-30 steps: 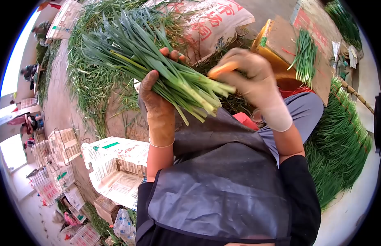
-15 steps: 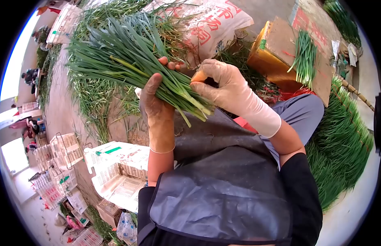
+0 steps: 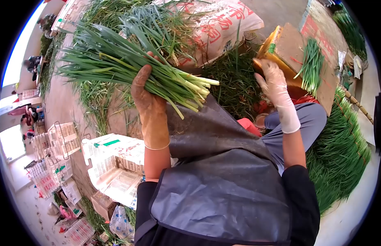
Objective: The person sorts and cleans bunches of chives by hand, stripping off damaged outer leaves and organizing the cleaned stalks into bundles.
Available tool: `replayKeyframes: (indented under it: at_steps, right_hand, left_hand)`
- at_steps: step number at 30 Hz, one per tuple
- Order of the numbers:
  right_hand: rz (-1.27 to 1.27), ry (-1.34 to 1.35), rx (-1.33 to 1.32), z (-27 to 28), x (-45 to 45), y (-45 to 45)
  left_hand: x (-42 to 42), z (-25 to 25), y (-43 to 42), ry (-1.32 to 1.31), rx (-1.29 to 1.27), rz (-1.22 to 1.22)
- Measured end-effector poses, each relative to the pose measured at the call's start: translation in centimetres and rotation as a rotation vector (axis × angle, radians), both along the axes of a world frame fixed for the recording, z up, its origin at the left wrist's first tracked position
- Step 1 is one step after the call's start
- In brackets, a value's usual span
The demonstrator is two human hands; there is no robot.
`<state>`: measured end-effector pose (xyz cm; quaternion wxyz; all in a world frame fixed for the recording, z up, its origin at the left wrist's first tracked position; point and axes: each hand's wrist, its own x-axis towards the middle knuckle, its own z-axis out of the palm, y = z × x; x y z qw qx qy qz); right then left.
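Note:
My left hand (image 3: 147,92), in a soiled tan glove, is closed round a thick bunch of Chinese chives (image 3: 129,63). Their green leaves point to the upper left and the pale cut ends to the right. My right hand (image 3: 274,80), in a pale glove, is apart from the bunch, with its fingers stretched and nothing visible in them. It is just in front of the yellow box (image 3: 262,53), above loose leaf scraps (image 3: 235,82). On the board over that box lies a smaller bunch of chives (image 3: 311,67).
A white sack with red print (image 3: 223,28) lies ahead, beside a heap of loose chives (image 3: 153,35). A white plastic crate (image 3: 112,164) sits at my left. Stacked chives (image 3: 342,151) fill the right side. Other people and more crates (image 3: 63,141) are at far left.
My right hand has left the cut ends of the bunch and moved right, its pinched fingers now spread. My left hand, still holding the chives, has shifted slightly left and down.

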<state>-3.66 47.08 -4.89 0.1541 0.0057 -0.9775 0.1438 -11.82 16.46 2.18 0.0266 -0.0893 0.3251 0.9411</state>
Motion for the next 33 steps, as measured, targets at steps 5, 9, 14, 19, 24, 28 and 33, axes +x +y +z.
replayKeyframes:
  at_steps: [5,9,14,19,24,28,33]
  right_hand:
    - [0.394,0.239,-0.102,10.0,-1.8,-9.3]
    - [0.43,0.368,0.187,8.5,-3.1,-10.1]
    - [0.446,0.427,0.164,8.7,-2.6,-10.2]
    - [0.454,0.422,-0.104,8.4,-2.5,-10.3]
    - [0.348,0.345,-0.413,8.9,-1.4,-8.4]
    - [0.076,0.058,-0.706,2.5,-0.9,-3.9]
    - [-0.012,-0.378,-0.18,-5.4,-2.1,-1.3]
  left_hand:
    - [0.4,0.0,1.7,0.075,0.042,-0.172]
    - [0.0,-0.4,2.3,0.083,0.097,-0.117]
    - [0.6,-0.1,2.9,0.071,0.117,-0.194]
    - [0.6,0.1,2.9,0.002,0.166,-0.239]
    - [-0.2,-0.2,1.6,0.116,0.282,-0.273]
    - [-1.7,0.0,-2.0,0.131,0.202,-0.087]
    - [-1.2,-0.3,-3.2,0.202,0.027,-0.111]
